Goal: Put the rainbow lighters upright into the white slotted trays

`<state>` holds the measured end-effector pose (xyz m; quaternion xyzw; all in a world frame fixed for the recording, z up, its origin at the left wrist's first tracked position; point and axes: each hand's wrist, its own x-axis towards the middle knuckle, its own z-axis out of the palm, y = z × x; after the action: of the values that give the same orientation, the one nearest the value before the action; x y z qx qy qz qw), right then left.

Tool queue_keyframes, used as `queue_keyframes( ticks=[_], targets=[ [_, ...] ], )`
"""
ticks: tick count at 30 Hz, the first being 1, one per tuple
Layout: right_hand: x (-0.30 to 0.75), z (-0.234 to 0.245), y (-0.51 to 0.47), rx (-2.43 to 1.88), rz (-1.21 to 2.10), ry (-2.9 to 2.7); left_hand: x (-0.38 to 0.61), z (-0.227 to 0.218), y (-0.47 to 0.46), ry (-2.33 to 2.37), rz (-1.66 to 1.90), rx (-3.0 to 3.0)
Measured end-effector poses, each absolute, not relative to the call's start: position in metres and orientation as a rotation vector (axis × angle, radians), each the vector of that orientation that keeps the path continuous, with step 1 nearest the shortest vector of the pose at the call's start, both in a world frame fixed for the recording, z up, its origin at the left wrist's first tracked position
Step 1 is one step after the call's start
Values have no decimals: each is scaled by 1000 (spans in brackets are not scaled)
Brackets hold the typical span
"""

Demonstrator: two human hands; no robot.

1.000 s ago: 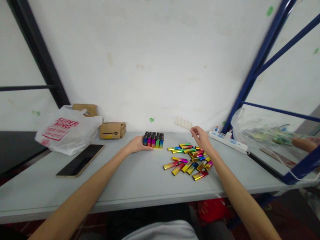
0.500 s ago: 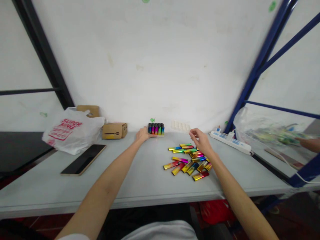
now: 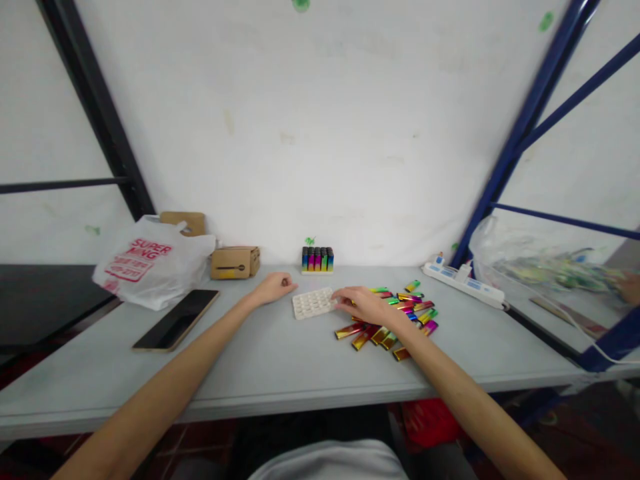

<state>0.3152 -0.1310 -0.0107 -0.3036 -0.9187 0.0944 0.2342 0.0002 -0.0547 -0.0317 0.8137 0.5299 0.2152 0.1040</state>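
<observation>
A block of upright rainbow-coloured lighters point(image 3: 317, 259) stands in a tray against the white back wall. An empty white tray point(image 3: 313, 303) with several round holes lies on the grey table point(image 3: 280, 360) in front of it. My right hand point(image 3: 363, 304) rests on the tray's right end, fingers laid over its edge. Just right of that hand lies a loose heap of shiny rainbow lighters point(image 3: 397, 315). My left hand point(image 3: 273, 288) rests on the table left of the tray, fingers loosely curled, holding nothing.
A white plastic bag point(image 3: 150, 263) with red print, a small cardboard box point(image 3: 235, 262) and a dark phone point(image 3: 176, 320) lie at the left. A white power strip point(image 3: 464, 282) lies at the right by a blue frame. Another person's hand point(image 3: 631, 288) shows at far right.
My left hand pushed the filled lighter block back to the wall and let go. My right hand brought the empty white tray from the back to the table's middle.
</observation>
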Motion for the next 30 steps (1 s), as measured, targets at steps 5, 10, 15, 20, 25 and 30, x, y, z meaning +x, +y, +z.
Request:
queue_keyframes(
  ticks=[5,10,15,20,25,30],
  targets=[
    [335,2,-118,-985,283,-2334,-6,-13,-87,1373,541,2393],
    [366,7,-84,-1145,337,-2478,8,0,-104,1340,390,2403],
    [370,-10,-75,-1214,386,-2533,14,-4,-110,1307,337,2487],
    [365,-16,-86,-1108,288,-2427,19,-8,-116,1256,367,2520],
    [360,-12,-92,-1142,180,-2040,24,-10,-117,1223,368,2514],
    [340,-21,-92,-1079,396,-1707,28,-13,-119,1205,349,2564]
  ],
)
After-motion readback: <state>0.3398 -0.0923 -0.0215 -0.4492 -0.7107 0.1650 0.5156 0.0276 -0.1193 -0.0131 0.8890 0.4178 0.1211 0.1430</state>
